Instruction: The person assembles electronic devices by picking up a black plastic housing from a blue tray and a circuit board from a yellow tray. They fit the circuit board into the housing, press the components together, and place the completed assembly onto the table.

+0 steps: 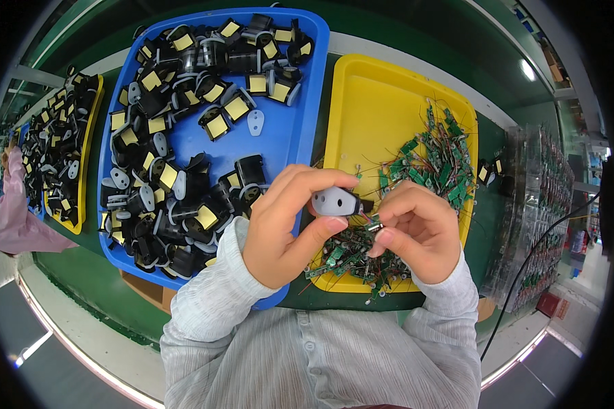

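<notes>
My left hand (276,232) grips a small black plastic housing with a grey, rounded end plate (334,202) that has dark holes in it. Thumb and fingers close around its sides, above the gap between the two trays. Just to the right, my right hand (424,230) pinches a small silvery part on thin wires (375,227) close to the housing's black end. Whether those wires run into the housing is hard to make out. Below both hands lies a heap of green circuit boards with wires (355,262), partly hidden by my fingers.
A blue tray (293,146) on the left holds many black housings with yellow pads. The yellow tray (361,102) carries more circuit boards (443,160). Stacked clear plastic trays (532,211) stand at right, crossed by a black cable. Far left, a person's pink sleeve (24,211) reaches beside another yellow tray (89,157).
</notes>
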Tool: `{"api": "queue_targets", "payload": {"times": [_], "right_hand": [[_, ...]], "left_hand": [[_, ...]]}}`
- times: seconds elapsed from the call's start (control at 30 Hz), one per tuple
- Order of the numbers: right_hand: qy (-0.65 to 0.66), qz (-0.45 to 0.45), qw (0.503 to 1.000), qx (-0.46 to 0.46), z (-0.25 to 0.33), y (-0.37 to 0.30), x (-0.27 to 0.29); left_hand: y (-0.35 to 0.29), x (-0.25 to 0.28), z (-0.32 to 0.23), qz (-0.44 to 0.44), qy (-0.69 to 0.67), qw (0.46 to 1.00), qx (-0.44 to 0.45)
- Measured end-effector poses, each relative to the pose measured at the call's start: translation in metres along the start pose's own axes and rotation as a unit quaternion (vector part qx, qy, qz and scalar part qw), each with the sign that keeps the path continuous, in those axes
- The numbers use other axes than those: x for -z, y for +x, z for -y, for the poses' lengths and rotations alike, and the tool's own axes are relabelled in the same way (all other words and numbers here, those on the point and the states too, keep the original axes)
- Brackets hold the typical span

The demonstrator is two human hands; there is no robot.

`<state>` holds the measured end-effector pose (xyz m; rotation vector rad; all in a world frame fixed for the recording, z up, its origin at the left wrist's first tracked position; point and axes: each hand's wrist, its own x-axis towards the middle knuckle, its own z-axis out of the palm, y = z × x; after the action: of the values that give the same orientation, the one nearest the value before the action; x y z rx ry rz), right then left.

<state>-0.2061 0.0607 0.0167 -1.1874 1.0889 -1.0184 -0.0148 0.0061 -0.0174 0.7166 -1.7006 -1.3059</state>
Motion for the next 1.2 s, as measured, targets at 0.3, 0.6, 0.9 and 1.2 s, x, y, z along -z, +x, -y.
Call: {"api": "queue_targets", "payload": {"times": [0.3,0.6,0.9,1.2], "right_hand": [[0.154,0.007,0.987,-0.051,-0.0017,-0.0013,0.0030],[0.159,0.012,0.983,-0.085,0.0015,0.0009,0.0026],[0.125,0.025,0.980,-0.152,0.0008,0.0019,0.0047],[0.033,0.024,0.995,-0.096,-0.0034,0.0008,-0.0020]], "left_hand": [[-0.0006,-0.0018,-0.0033,0.094,0.029,0.992,0.083],[-0.0017,-0.0049,-0.0010,0.071,0.064,0.995,0.009],[0.0007,-0.0056,-0.0034,0.039,0.146,0.986,-0.066],[0.0003,-0.0039,-0.0018,0.045,0.198,0.974,-0.097]]}}
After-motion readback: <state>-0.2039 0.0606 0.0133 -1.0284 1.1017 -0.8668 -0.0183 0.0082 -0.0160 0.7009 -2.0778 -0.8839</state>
